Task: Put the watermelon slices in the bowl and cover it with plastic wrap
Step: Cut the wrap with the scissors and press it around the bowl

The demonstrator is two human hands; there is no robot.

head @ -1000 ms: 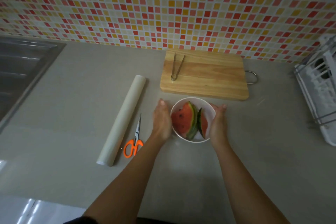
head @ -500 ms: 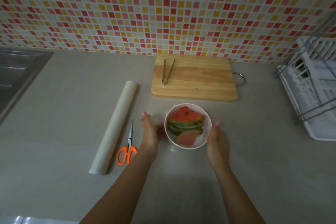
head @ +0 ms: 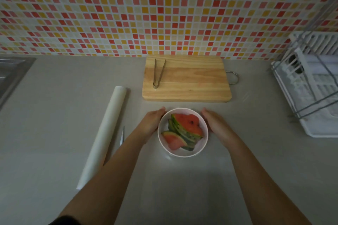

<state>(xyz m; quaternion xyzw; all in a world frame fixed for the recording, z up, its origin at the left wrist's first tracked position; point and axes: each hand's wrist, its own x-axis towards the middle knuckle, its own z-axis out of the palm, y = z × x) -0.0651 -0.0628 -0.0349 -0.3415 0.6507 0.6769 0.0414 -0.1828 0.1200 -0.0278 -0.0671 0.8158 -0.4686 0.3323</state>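
Left hand (head: pixel 152 124) and right hand (head: pixel 215 122) rest, fingers straight, against opposite sides of the bowl (head: pixel 203 145) of watermelon slices (head: pixel 186 129). The plastic wrap roll (head: pixel 104 133) lies left of the bowl.

Both arms reach fwd from bottom edge, bare, converging toward centre. L forearm (head: pixel 109 173) angles up-right, R forearm (head: pixel 256 173) up-left. L hand (head: pixel 152 123) stands edge-on, palm facing inward, fingers together & near straight, tips pointing away from body. R hand (head: pixel 214 122) mirrors it, palm facing L, fingers together w/ slight curve. Hands level, apart. Dark sleeve (head: pixel 67 220) at L upper arm.
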